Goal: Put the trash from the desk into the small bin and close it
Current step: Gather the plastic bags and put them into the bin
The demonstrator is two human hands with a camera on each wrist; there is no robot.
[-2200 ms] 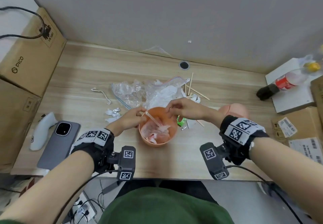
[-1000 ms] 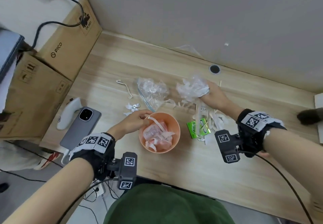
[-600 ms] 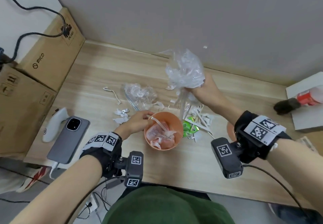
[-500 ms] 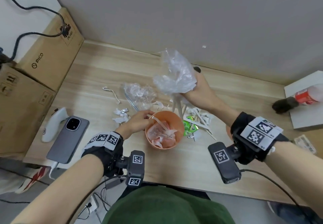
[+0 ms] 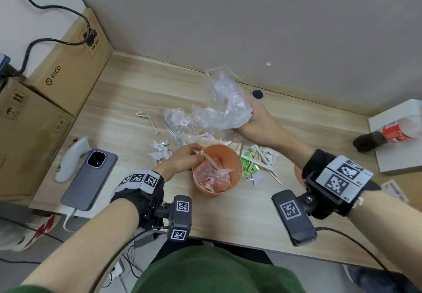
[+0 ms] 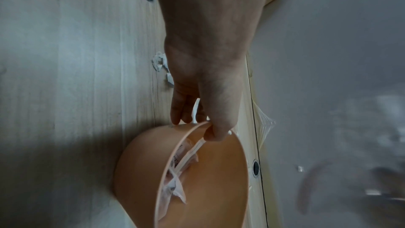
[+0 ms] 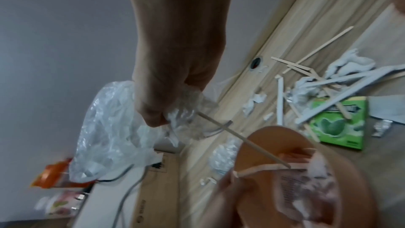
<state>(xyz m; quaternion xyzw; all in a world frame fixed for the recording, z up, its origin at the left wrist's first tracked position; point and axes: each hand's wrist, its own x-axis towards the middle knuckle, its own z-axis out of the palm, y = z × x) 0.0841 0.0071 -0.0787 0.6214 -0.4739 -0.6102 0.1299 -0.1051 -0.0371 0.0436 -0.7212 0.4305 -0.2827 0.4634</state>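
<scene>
The small orange bin (image 5: 217, 179) stands open on the desk, holding pink and white paper scraps. My left hand (image 5: 190, 154) pinches its near-left rim (image 6: 186, 138), thumb inside and fingers outside. Behind the bin, my right hand (image 5: 250, 122) grips a crumpled clear plastic bag (image 5: 225, 107) above the desk. In the right wrist view that hand (image 7: 162, 110) also holds a thin wooden stick (image 7: 241, 139) whose tip reaches the bin (image 7: 274, 138). Right of the bin lie a green wrapper (image 5: 250, 167), wooden sticks and white paper strips (image 5: 262, 158).
A second clear bag (image 5: 180, 124), foil bits (image 5: 161, 147) and a white strip (image 5: 148, 120) lie left of the bin. A phone (image 5: 90, 178), a white controller (image 5: 70, 158) and cardboard boxes (image 5: 57, 82) are at left, a cola bottle (image 5: 388, 134) at right.
My right hand picked the crumpled plastic bag off the desk, raised it and brought it left behind the bin. The left hand has stayed on the bin's rim.
</scene>
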